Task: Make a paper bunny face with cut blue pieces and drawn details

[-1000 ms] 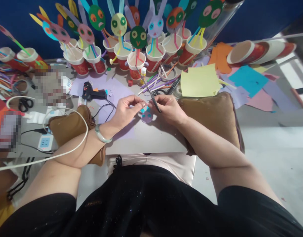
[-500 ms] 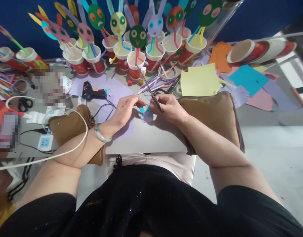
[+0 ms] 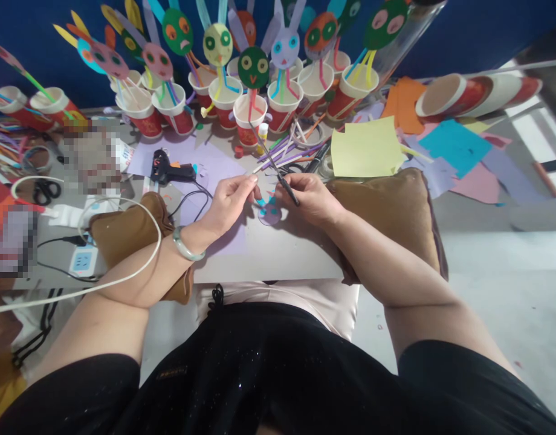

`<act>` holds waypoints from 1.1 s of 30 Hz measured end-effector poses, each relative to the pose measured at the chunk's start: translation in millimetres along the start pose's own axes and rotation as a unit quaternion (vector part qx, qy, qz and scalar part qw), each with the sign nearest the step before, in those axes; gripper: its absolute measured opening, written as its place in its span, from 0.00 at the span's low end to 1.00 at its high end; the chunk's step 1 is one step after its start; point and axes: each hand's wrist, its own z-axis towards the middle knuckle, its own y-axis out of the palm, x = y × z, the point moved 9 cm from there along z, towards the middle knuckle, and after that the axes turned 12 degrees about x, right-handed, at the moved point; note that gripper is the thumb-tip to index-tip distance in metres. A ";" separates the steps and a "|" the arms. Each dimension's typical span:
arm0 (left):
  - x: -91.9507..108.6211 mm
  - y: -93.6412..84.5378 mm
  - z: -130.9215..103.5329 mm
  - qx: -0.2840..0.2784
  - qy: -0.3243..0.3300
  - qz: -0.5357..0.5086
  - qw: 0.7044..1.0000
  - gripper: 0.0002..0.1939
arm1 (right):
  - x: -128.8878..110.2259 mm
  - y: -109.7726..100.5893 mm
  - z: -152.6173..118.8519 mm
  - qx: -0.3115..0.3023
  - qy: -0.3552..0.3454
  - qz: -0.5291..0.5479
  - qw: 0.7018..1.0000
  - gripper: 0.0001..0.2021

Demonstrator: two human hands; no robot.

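My right hand (image 3: 310, 196) is closed around a dark thin tool with a long tip (image 3: 287, 188), which slants up and left toward the front paper cup. Opposite it, my left hand (image 3: 235, 198) has its thumb and forefinger pressed together; what they pinch, if anything, is too small to make out. Between and just below the hands lies a round purple paper face (image 3: 269, 214) with blue eye pieces. Small blue pieces show above it near the fingertips. A hot glue gun (image 3: 173, 170) rests on purple paper (image 3: 219, 163) left of my left hand.
Paper cups (image 3: 249, 118) with paper animal heads on coloured stems line the back. Brown cushions (image 3: 387, 220) lie under or beside both forearms. Yellow paper (image 3: 367, 148) and coloured scraps are at the right. A white cable (image 3: 78, 294) crosses my left arm; a power strip (image 3: 83, 261) sits at the left.
My left fingertips have shifted slightly, with thumb and forefinger now pinched together and raised a little off the small pieces. My right hand and the tool have barely moved.
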 end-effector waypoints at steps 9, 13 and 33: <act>-11.9 15.8 -8.8 -0.069 -0.108 -0.071 0.989 0.08 | 1.9 -1.0 0.6 0.000 0.006 -0.005 1.000 0.24; -9.4 16.6 -10.4 -0.079 -0.098 -0.050 0.991 0.10 | 3.7 -1.3 1.0 0.001 0.006 -0.004 1.000 0.23; -13.5 15.7 -10.0 -0.051 -0.132 -0.066 0.988 0.16 | 6.2 3.0 -0.3 -0.002 0.011 0.026 1.000 0.24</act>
